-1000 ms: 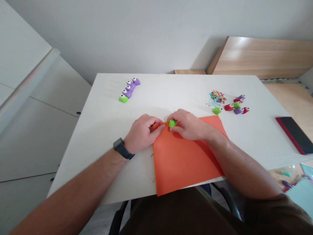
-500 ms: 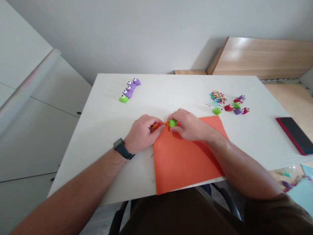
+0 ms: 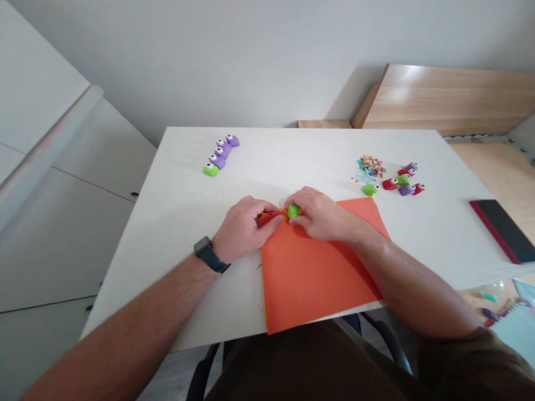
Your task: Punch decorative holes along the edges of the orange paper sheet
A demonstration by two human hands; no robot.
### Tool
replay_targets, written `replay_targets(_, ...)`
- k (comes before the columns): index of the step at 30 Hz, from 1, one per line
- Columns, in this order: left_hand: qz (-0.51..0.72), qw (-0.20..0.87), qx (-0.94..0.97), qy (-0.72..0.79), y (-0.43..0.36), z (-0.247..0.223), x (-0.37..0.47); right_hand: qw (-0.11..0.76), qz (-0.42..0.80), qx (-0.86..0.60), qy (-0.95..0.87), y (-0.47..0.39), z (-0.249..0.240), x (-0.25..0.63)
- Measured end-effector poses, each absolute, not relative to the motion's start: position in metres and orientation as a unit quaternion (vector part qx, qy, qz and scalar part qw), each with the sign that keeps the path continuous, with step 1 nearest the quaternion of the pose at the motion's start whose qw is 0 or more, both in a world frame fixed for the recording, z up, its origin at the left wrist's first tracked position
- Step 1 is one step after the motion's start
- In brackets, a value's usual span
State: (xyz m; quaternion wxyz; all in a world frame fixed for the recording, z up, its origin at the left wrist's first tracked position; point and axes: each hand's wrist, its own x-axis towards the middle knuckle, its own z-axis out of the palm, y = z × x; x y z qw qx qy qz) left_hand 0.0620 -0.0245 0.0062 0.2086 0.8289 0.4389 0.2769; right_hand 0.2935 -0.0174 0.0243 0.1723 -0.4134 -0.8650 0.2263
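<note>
An orange sheet of paper with a thin yellow edge lies at the front of the white table. My left hand, with a dark watch at the wrist, is closed at the sheet's far left corner. Its thumb and fingers pinch a raised orange strip there, apparently part of the paper. Just to the right, my right hand grips a small bright green lump of modelling clay over the sheet's far edge. My fingertips are almost touching, and they partly hide the clay and the pinched strip.
At the far left stands a row of purple clay figures with white eyes and a green one. Toward the right are a pile of colourful beads, several more figures and a black-and-red flat object.
My hands have barely moved; the left thumb and fingers have shifted very slightly along the pinched strip. The green clay stays in my right hand.
</note>
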Motion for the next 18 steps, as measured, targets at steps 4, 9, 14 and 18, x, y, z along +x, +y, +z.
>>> replay_targets(4, 0.277, 0.210, 0.828, 0.440, -0.025, 0.006, 0.062, 0.176, 0.226, -0.412, -0.865, -0.017, 0.024, 0.293)
replay_targets(9, 0.271, 0.208, 0.831, 0.440, -0.024, 0.006, 0.063, 0.175, 0.222, -0.413, -0.866, -0.017, 0.026, 0.291)
replay_targets(14, 0.266, 0.205, 0.830, 0.444, -0.024, 0.008, 0.067, 0.171, 0.233, -0.418, -0.861, -0.017, 0.026, 0.293)
replay_targets(18, 0.267, 0.196, 0.828, 0.452, -0.023, 0.010, 0.074, 0.169, 0.224, -0.418, -0.864, -0.017, 0.025, 0.293)
